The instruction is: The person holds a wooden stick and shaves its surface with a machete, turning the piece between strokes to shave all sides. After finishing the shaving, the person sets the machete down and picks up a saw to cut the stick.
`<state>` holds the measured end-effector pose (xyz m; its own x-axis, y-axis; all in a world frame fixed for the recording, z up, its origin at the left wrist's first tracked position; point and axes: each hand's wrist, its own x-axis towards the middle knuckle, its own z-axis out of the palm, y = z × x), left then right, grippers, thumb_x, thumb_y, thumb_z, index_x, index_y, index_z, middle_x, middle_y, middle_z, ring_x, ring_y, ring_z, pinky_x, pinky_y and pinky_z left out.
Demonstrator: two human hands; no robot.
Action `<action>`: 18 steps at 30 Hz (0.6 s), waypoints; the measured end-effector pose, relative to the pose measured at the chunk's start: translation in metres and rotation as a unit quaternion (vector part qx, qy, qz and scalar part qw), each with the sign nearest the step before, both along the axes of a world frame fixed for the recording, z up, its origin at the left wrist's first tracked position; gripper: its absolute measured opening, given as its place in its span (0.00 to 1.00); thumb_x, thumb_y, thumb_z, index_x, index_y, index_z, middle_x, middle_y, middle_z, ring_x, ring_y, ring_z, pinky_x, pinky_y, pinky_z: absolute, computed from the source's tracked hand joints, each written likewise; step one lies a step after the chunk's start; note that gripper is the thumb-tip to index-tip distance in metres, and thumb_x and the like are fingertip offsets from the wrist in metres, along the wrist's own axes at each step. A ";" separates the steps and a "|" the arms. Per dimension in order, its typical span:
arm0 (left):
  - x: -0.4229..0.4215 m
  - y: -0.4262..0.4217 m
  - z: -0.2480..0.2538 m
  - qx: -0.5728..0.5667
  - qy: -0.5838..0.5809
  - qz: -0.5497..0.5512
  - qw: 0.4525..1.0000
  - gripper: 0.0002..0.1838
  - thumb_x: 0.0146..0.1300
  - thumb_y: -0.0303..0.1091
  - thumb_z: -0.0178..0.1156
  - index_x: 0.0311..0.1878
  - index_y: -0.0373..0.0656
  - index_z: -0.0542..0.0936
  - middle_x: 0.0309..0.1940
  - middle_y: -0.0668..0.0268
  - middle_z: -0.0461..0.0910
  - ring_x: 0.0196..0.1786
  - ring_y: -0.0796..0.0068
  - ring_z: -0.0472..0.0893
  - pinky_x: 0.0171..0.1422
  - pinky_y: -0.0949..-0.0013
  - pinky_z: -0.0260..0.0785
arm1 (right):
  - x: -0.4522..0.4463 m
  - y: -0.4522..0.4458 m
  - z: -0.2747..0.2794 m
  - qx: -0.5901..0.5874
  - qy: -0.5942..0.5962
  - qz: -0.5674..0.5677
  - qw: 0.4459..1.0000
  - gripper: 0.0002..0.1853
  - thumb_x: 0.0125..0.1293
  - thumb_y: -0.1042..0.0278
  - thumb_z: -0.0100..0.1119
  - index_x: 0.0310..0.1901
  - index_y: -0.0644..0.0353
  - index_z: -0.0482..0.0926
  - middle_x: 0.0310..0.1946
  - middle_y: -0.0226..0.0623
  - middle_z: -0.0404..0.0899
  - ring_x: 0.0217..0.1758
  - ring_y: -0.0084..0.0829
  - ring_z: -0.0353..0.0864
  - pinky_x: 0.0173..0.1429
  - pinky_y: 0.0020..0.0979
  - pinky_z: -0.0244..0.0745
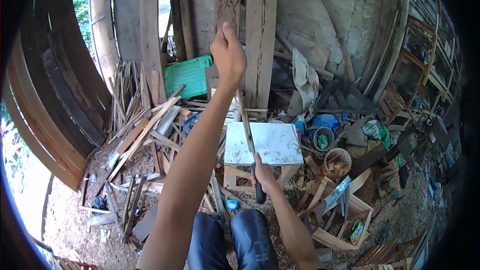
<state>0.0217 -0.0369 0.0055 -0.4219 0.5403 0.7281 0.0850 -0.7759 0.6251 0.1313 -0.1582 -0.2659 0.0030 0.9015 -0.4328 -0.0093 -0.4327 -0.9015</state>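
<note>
My left hand (229, 55) is raised high in front of me, its fingers closed round the upper part of a thin wooden strip (242, 106). The strip slants down from that hand toward a low table with a worn white top (272, 140). Where its lower end rests is hard to make out. My right hand (266, 177) is wrapped round the black handle (260, 194) of a long knife. Its narrow dark blade (252, 145) points up and away, lying along the lower part of the strip. Whether the blade touches the wood I cannot tell.
On the right, a handsaw (330, 202) leans across a wooden box (369, 210). Near it stand a bucket of wood pieces (337, 162) and a grey bucket (323, 139). A blue tape measure (232, 204) lies before my knees. Scrap wood (145, 137) and a green crate (187, 77) are left.
</note>
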 end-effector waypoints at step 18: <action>0.005 -0.009 0.004 -0.006 -0.009 0.186 0.982 0.28 0.68 0.47 0.39 0.24 0.29 0.68 0.14 0.51 0.65 0.21 0.61 0.63 0.32 0.56 0.59 | -0.011 -0.007 -0.018 0.077 0.000 -0.015 0.997 0.34 0.63 0.28 0.37 0.27 0.59 0.66 0.09 0.31 0.64 0.09 0.24 0.63 0.15 0.31 0.64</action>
<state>0.0263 -0.0455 0.0096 -0.6052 0.3546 0.7127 0.3505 -0.6851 0.6386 0.1204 -0.1655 -0.2838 0.0301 0.9570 -0.2884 -0.0205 -0.2879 -0.9575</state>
